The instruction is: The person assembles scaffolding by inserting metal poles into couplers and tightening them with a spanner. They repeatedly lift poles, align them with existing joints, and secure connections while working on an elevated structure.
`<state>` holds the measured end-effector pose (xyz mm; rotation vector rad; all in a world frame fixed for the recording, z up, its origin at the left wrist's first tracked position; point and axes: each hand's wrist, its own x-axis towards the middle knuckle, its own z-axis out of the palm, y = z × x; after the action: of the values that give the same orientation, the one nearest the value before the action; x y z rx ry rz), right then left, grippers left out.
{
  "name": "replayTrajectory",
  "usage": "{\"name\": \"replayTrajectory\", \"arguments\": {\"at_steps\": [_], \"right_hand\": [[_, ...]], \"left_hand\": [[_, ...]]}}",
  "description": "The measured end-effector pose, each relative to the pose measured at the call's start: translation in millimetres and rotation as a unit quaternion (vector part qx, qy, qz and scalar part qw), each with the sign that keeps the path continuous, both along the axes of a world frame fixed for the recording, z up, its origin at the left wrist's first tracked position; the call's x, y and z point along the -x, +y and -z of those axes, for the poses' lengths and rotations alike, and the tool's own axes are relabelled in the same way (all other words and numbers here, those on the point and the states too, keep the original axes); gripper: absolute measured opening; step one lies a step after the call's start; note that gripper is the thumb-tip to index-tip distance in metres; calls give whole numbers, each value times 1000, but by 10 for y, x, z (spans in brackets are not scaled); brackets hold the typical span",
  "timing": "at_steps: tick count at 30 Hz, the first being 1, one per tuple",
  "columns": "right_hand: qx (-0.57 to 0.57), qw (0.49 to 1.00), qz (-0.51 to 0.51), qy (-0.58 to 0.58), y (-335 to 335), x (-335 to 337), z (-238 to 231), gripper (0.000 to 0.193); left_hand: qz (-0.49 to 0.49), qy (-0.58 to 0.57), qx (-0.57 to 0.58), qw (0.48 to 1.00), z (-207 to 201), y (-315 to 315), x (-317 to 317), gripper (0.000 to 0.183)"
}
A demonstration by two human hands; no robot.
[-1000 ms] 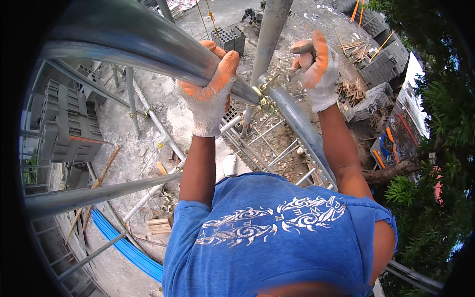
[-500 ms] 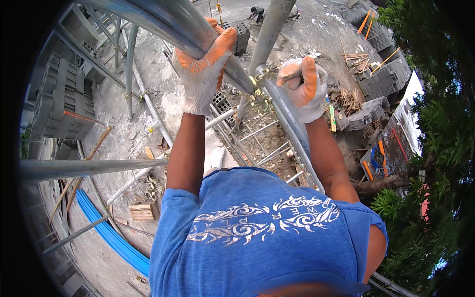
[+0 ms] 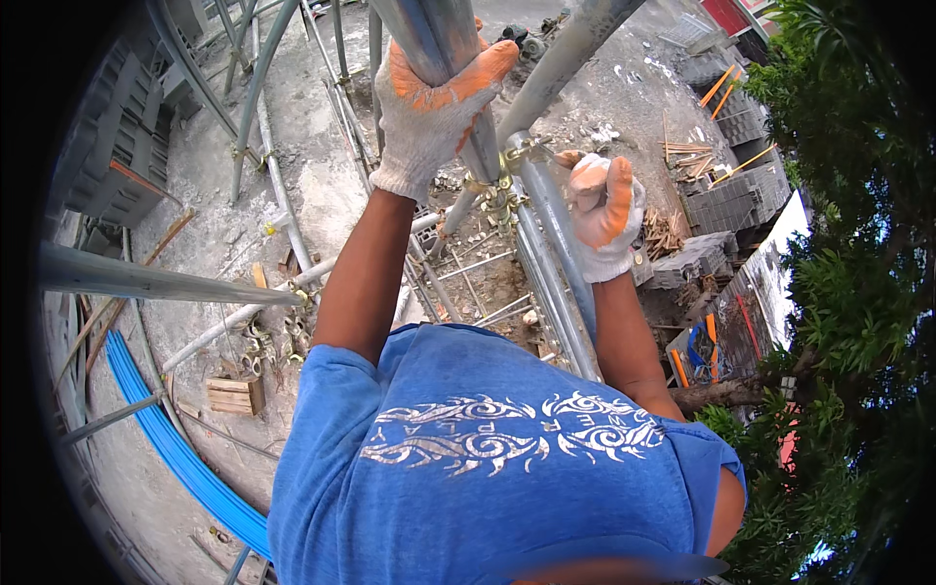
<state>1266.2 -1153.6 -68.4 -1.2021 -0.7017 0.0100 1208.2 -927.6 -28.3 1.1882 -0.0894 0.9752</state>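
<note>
My left hand (image 3: 429, 112), in a white glove with an orange palm, is wrapped round a grey metal scaffold pipe (image 3: 425, 34) near its lower end. That end meets a clamp coupler (image 3: 499, 195) at a joint of several pipes. Just right of the joint, my right hand (image 3: 606, 216), gloved alike, is closed with its thumb raised. Its fingertips are close to a second coupler (image 3: 526, 149) on a thick slanting pipe (image 3: 565, 70). What the right fingers hold, if anything, is hidden.
Scaffold tubes cross below and to the left, one long pipe (image 3: 175, 277) jutting in. On the ground lie loose couplers (image 3: 261, 349), a wooden crate (image 3: 235, 395) and blue pipes (image 3: 171, 434). Grey block stacks (image 3: 107, 132) stand left; tree foliage (image 3: 848, 283) hangs at right.
The held pipe has swung to a steeper angle in view, my left hand moving right with it. My right hand appears slightly lower, still beside the joint. The whole view has shifted.
</note>
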Motion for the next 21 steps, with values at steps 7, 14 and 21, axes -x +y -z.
{"name": "replayTrajectory", "arguments": {"at_steps": [7,14,21], "right_hand": [[220,974,34,-44,71,-158,-196,25],[-19,993,-4,118,12,148,93,29],[78,992,66,75,17,270,-11,41]], "left_hand": [[-8,52,11,999,-104,-61,129,47],[-89,126,-31,987,-287,-109,182,26],[-93,70,-61,991,-182,-56,84,24]]}}
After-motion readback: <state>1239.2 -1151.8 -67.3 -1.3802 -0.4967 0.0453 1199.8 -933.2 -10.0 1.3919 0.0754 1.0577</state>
